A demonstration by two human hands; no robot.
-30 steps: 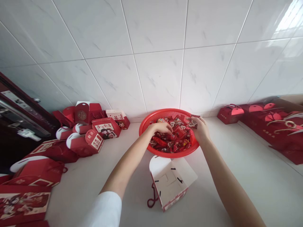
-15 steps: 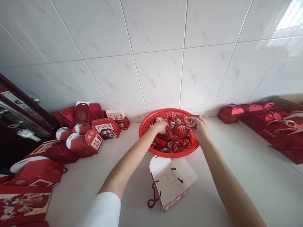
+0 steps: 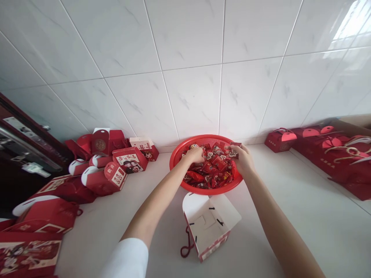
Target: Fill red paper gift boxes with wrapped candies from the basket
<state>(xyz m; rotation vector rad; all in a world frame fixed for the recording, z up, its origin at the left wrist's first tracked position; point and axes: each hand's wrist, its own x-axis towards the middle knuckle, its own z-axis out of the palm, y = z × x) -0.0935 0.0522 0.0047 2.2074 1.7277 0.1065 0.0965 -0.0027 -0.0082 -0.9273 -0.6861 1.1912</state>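
A red plastic basket (image 3: pixel 177 174) holds a heap of red-wrapped candies (image 3: pixel 209 168). My left hand (image 3: pixel 196 155) reaches into its left side, fingers closed among the wrappers; whatever they hold is hidden. At the right rim, my right hand (image 3: pixel 244 159) pinches a dark red wrapped candy (image 3: pixel 233 153) between thumb and fingers. In front of the basket stands an open gift box (image 3: pixel 204 227) with a white inside, its flaps spread and several black strips showing within. A dark red cord (image 3: pixel 187 247) loops from the box's left side.
Folded red gift boxes (image 3: pixel 104 177) crowd the left side of the white counter (image 3: pixel 249 239). A small red box (image 3: pixel 280 139) and several large red bags (image 3: pixel 327 154) stand at the right. The tiled wall (image 3: pixel 191 96) rises behind the basket.
The view has shifted slightly. My left hand stays in the left side of the basket, and my right hand still pinches the candy near the right rim.
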